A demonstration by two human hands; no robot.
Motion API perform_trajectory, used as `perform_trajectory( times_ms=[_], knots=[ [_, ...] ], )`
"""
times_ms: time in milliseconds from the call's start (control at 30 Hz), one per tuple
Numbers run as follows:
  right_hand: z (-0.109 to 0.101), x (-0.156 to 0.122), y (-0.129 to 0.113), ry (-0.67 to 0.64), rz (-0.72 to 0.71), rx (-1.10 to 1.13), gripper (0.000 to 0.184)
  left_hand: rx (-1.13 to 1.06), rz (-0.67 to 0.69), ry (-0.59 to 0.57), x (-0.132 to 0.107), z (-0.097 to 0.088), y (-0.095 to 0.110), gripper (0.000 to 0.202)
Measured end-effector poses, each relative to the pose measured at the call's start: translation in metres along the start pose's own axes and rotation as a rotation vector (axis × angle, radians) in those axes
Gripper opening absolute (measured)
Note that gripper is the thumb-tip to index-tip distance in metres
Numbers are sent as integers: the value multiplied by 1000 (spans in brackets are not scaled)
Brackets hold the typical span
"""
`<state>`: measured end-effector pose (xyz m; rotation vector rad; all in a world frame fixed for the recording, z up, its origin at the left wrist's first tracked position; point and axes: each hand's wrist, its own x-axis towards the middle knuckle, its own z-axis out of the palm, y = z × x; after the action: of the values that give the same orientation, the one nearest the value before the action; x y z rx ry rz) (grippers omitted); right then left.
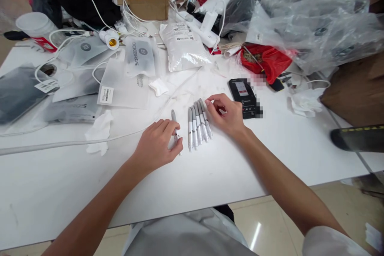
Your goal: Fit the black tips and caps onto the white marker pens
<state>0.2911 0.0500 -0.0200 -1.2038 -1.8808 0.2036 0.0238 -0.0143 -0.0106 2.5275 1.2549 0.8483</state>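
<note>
My left hand (157,142) pinches a white pen with a grey grip (176,132) between thumb and fingers, its grey end pointing away from me. To its right, several matching pens (198,126) lie side by side on the white table (210,180), fanned slightly, grey ends away from me. My right hand (226,114) rests just right of this row, thumb and forefinger tips together beside the rightmost pen's grey end. I see nothing held in it; whether it touches that pen is unclear. A black phone (244,100) with a lit screen lies behind my right hand.
Frosted bags (123,84) and a white cable (114,139) lie at left. A stuffed white parcel (186,48), cardboard box (147,3) and white bucket (36,28) stand at the back. A red bag (267,62) and clear plastic (318,20) are at right.
</note>
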Motion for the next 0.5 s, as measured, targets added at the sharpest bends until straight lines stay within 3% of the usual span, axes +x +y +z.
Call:
perform_trajectory(
  times_ms=[167, 300, 400, 500],
  knots=[
    [1, 0, 0, 28, -35, 26, 12, 91, -77, 19, -2, -2, 1, 33],
    [1, 0, 0, 43, -41, 28, 10, 112, -93, 34, -1, -6, -1, 25],
    [2, -1, 1, 42, -32, 17, 13, -38, -145, 101, 3, -12, 1, 19],
    [2, -1, 3, 37, -17, 4, 16, -278, -309, 170, 8, -20, 6, 15]
  ],
)
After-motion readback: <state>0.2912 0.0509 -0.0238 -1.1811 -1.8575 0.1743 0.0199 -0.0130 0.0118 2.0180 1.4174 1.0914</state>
